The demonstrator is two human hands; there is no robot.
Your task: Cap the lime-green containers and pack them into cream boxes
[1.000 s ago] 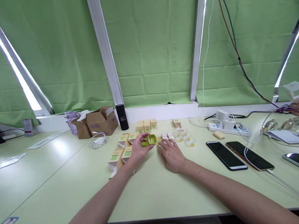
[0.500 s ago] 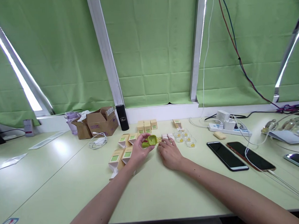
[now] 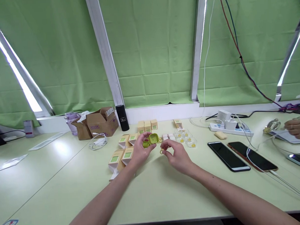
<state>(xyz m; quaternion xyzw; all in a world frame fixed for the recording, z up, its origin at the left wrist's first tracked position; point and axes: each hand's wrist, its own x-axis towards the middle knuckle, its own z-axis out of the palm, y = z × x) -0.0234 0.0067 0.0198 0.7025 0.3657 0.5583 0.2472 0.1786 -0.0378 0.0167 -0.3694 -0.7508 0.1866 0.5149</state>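
Note:
My left hand is closed around a small green case with its lid flipped up, held just above the table. A short way to its right, my right hand is raised off the table and pinches a tiny yellowish piece between thumb and fingers. Small tan boxes with green labels lie under and left of my left hand. Behind my hands sit little pink-white cubes and clear round cups with yellow contents.
Brown cardboard boxes, a black cylinder and a white cable lie at the back left. Two phones, a power strip and wires lie to the right. Another person's hand rests at the far right edge.
My right hand has lifted off the table from flat to a pinch on a tiny piece. The green case's lid now stands up. The other person's hand has come down onto the table.

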